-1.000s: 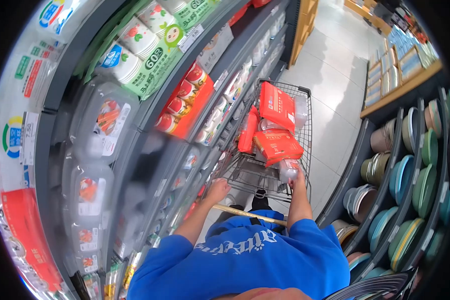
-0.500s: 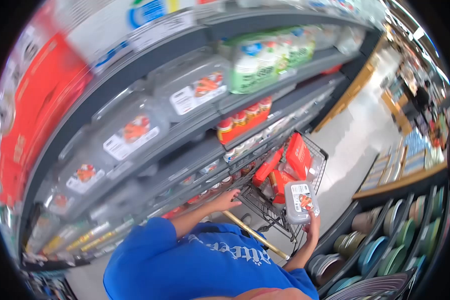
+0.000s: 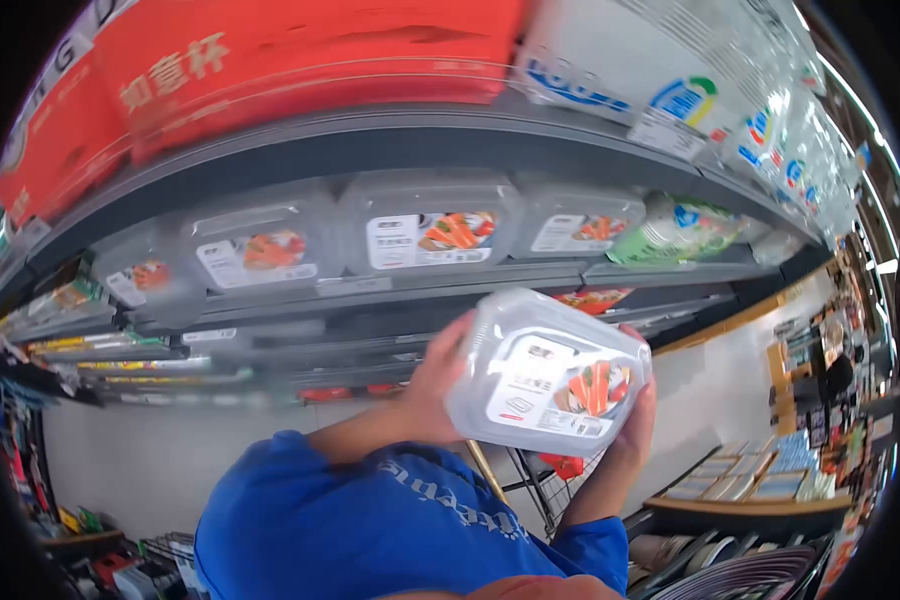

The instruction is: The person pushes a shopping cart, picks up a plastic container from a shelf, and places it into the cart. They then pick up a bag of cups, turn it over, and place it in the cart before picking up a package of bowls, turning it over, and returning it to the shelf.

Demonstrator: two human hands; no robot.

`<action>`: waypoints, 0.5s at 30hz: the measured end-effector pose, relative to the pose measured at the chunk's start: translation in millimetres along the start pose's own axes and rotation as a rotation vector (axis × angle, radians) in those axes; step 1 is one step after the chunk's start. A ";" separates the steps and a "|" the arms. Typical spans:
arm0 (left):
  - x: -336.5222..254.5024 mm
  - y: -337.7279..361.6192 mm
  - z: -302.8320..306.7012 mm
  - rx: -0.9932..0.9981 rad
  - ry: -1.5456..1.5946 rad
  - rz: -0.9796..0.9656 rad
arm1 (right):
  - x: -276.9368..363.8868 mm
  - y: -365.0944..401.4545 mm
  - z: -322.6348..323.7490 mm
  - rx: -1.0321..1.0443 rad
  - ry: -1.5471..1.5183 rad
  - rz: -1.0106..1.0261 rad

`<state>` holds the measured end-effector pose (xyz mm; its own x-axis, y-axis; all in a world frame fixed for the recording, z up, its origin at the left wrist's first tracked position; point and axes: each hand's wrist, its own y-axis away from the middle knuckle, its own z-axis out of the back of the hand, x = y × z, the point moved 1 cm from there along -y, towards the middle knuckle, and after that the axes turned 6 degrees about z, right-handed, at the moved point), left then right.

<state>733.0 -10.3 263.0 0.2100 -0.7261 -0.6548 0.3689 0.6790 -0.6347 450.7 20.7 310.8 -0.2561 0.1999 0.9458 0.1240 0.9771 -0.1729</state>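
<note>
A pack of clear plastic food containers (image 3: 475, 400), with a white label showing orange food, is held up in front of my chest, tilted. My left hand (image 3: 435, 385) grips its left side, the fingertips partly hidden behind it. Around the right edge closes my right hand (image 3: 638, 425), its fingers pressed on the side. Similar packs of food containers (image 3: 430, 195) stand in a row on the shelf just beyond.
A dark shelf edge (image 3: 410, 150) runs across, with large red boxes (image 3: 320, 60) above it. Below the held pack, the shopping cart (image 3: 545, 495) is mostly hidden. Stacked bowls (image 3: 705, 555) and a wooden-edged display (image 3: 750, 505) are at the lower right.
The container pack has come up from above the cart to my chest. My left hand, free before, now holds it along with my right. The view has turned toward the shelf.
</note>
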 end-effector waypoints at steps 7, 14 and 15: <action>1.2 32.1 94.7 -0.693 0.191 0.128 | -4.3 -37.7 -147.7 0.477 0.006 0.088; 11.3 54.8 146.4 -1.050 0.240 0.119 | -27.9 -58.4 -232.4 0.709 0.216 0.210; 15.8 55.0 154.0 -1.066 0.238 0.093 | -25.7 -59.2 -246.1 0.699 0.229 0.197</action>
<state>896.0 -1.1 281.0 -0.0261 -0.7058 -0.7079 -0.6359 0.5581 -0.5330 685.9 -60.2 364.4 -0.0775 0.4297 0.8996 -0.5090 0.7588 -0.4063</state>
